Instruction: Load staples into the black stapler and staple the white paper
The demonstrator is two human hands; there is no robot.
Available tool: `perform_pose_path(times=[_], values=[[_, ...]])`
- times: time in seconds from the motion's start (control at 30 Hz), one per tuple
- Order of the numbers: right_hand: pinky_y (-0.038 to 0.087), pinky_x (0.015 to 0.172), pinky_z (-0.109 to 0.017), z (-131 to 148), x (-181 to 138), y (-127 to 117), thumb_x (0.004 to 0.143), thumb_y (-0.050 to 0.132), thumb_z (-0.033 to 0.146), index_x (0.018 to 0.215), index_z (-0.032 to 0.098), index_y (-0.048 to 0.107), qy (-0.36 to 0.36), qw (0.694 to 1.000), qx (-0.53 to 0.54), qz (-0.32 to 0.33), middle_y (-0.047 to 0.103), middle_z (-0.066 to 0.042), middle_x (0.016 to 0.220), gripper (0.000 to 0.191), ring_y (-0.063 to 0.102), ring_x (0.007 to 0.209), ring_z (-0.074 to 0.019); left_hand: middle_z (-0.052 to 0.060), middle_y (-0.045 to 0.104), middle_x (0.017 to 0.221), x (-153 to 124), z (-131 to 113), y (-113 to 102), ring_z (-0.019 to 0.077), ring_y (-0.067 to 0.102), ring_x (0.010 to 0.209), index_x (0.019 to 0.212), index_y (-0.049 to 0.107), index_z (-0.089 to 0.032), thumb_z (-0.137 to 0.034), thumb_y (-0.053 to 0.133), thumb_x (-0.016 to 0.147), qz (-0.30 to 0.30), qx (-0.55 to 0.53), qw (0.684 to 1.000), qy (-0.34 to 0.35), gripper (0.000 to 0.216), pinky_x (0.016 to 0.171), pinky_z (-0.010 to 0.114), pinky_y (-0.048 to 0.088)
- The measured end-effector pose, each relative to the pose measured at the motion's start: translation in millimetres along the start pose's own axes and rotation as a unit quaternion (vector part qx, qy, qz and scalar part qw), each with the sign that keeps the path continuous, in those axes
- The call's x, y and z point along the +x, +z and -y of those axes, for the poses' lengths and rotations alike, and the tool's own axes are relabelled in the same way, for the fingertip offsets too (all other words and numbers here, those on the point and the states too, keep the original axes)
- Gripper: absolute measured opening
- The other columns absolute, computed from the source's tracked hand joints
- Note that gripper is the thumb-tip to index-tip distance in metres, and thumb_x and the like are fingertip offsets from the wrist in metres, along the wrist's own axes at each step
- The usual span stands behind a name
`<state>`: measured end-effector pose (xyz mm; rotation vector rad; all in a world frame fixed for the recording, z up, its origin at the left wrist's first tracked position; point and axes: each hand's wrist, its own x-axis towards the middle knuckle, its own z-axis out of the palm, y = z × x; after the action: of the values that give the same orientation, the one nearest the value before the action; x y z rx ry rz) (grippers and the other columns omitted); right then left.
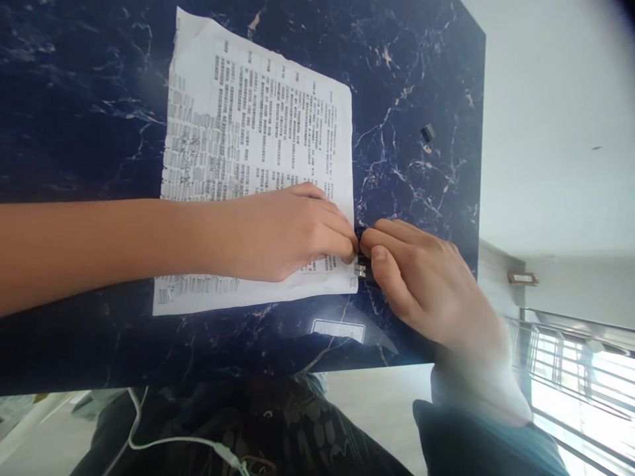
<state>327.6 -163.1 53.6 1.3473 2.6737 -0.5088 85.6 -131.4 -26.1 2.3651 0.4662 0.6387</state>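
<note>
My right hand (421,281) is closed on a black USB stick; its metal USB plug (360,270) sticks out to the left over the paper's edge. Most of the stick's body is hidden under the fingers. From the left, my left hand (312,231) reaches across a printed sheet of paper (278,119), its fingers curled together at the sheet's right edge, nearly touching my right fingertips. A bit of something dark shows between the two hands, too small to name. Under my left hand and forearm, part of the print is covered.
The dark blue marbled table (89,119) carries a small black block (427,132) to the right of the sheet. A label-like rectangle (338,329) shows near the table's front edge. Below, a white cable (173,441) runs across dark patterned clothing. A barred window (580,370) is at right.
</note>
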Motion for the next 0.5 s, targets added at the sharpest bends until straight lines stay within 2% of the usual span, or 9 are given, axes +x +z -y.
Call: perform_pose_path(times=[0.27, 0.5], values=[[0.029, 0.064, -0.035, -0.4, -0.2, 0.7, 0.112, 0.033, 0.032, 0.081, 0.023, 0.042, 0.010, 1.000, -0.012, -0.003, 0.050, -0.002, 0.078, 0.033, 0.045, 0.068, -0.0173, 0.001, 0.079, 0.129, 2.7, -0.1, -4.0, 0.0217, 0.072, 0.122, 0.122, 0.080, -0.031, -0.013, 0.046, 0.102, 0.013, 0.011, 1.000, -0.016, 0.043, 0.120, 0.043, 0.044], [0.028, 0.064, -0.036, 1.0, 0.4, 0.8, 0.112, 0.032, 0.032, 0.080, 0.023, 0.040, 0.015, 0.999, -0.029, -0.001, 0.051, -0.002, 0.078, 0.033, 0.046, 0.069, -0.0181, -0.001, 0.078, 0.131, 1.7, 0.4, -1.4, 0.0218, 0.074, 0.118, 0.120, 0.082, -0.035, -0.012, 0.050, 0.101, -0.006, -0.011, 1.000, -0.008, 0.044, 0.119, 0.042, 0.043]])
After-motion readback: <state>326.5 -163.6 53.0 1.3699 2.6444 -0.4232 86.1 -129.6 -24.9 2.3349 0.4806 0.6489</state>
